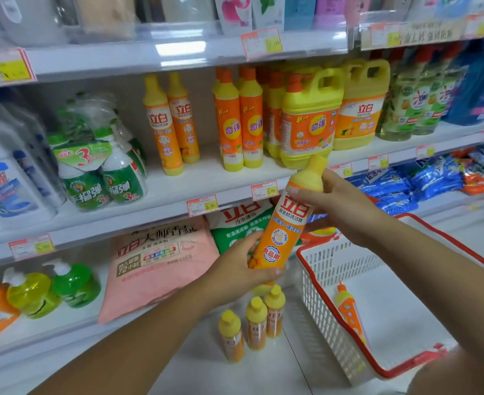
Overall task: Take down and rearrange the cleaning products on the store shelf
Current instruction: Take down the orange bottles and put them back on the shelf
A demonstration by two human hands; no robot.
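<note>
One orange dish-soap bottle (285, 223) was gripped at the centre by two hands, the left hand (235, 269) and the right hand (340, 206). Three small yellow-capped bottles (256, 323) stood on the floor at six o'clock. One white basket (329, 280) sat at four o'clock with one basket bottle (349, 309) inside. At twelve o'clock stood two slim yellow-capped bottles (172, 124). At one o'clock stood two front-row orange-capped bottles (232, 121), with more behind that could not be counted, and two handled jugs (306, 121). At eight o'clock were two pump bottles (32, 292) and one pink bag (161, 260).
</note>
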